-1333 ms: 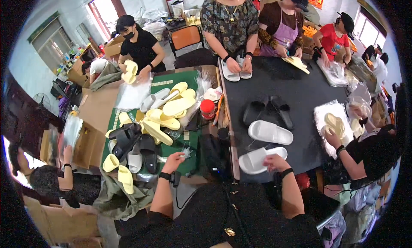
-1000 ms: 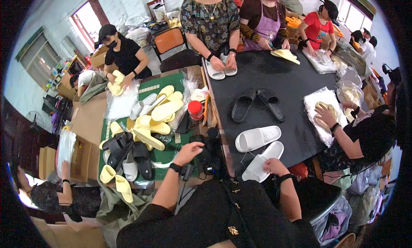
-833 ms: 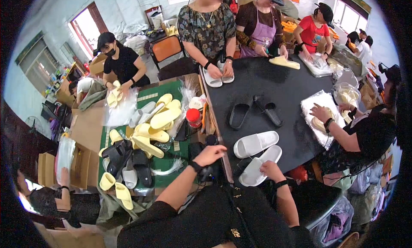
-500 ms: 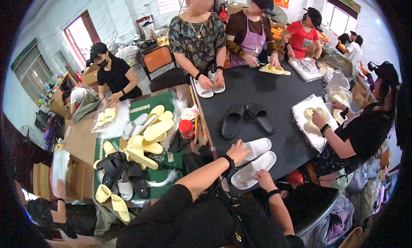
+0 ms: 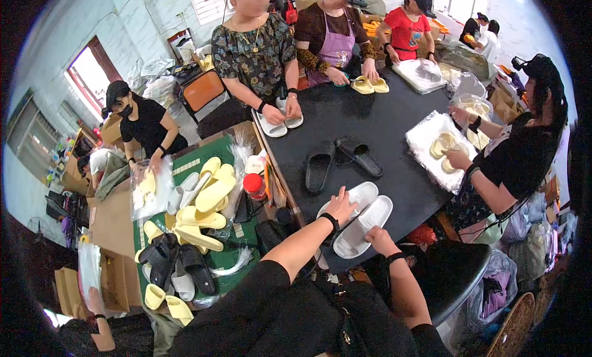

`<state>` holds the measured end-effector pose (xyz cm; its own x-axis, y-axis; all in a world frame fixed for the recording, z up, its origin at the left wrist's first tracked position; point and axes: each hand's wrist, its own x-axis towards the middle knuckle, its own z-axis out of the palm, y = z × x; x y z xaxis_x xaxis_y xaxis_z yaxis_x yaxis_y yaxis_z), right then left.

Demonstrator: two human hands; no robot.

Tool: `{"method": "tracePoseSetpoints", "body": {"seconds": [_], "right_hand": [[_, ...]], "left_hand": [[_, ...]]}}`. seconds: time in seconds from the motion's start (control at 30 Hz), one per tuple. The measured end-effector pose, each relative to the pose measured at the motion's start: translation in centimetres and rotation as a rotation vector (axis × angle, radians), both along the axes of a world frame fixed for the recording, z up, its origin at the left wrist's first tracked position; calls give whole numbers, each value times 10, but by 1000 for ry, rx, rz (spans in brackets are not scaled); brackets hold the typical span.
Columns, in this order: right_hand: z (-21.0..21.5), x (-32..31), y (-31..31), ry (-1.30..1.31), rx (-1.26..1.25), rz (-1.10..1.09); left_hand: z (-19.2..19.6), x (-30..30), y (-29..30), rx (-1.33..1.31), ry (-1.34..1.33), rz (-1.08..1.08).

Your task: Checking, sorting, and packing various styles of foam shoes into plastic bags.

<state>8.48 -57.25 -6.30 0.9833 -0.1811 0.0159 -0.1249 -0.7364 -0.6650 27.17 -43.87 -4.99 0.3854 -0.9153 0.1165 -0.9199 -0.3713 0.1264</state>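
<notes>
A pair of white slide sandals lies side by side near the front edge of the black table. My left hand [image 5: 340,207] rests over the left white slide [image 5: 365,195], its fingers stretched across the strap. The thumb and curled fingers of my right hand [image 5: 380,240] pinch the outer side of the right white slide [image 5: 377,215]. Beyond them sits a pair of black slides [image 5: 320,167], toes angled apart. Part of the left white slide is hidden beneath my left hand.
On the left, a green mat [image 5: 231,255] bears heaped yellow slides [image 5: 214,193], black slides [image 5: 196,269] and a red-lidded jar [image 5: 253,185]. Co-workers handle footwear around the tables. A black stool seat [image 5: 453,277] stands by my right arm; bagged goods [image 5: 493,295] lie beyond.
The view has shifted. The right white slide has turned, its toe pointing further away from me. Across the table, a co-worker in a purple apron now has two yellow slides side by side.
</notes>
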Motion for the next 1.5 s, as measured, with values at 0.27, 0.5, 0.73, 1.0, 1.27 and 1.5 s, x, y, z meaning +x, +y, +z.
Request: {"method": "tracePoseSetpoints", "body": {"seconds": [0.27, 0.5, 0.73, 1.0, 1.27, 1.5], "right_hand": [[24, 12, 4, 141, -1, 159], [19, 15, 2, 16, -16, 158], [112, 46, 0, -5, 66, 25], [125, 62, -2, 73, 463, -27], [110, 58, -19, 72, 488, -95], [79, 65, -34, -35, 636, -237]], "left_hand": [[8, -9, 26, 306, 336, 1], [21, -24, 46, 202, 307, 108], [81, -4, 36, -482, 700, -53], [110, -1, 60, -361, 821, 89], [58, 15, 81, -584, 991, 314], [37, 7, 88, -523, 660, 474]]}}
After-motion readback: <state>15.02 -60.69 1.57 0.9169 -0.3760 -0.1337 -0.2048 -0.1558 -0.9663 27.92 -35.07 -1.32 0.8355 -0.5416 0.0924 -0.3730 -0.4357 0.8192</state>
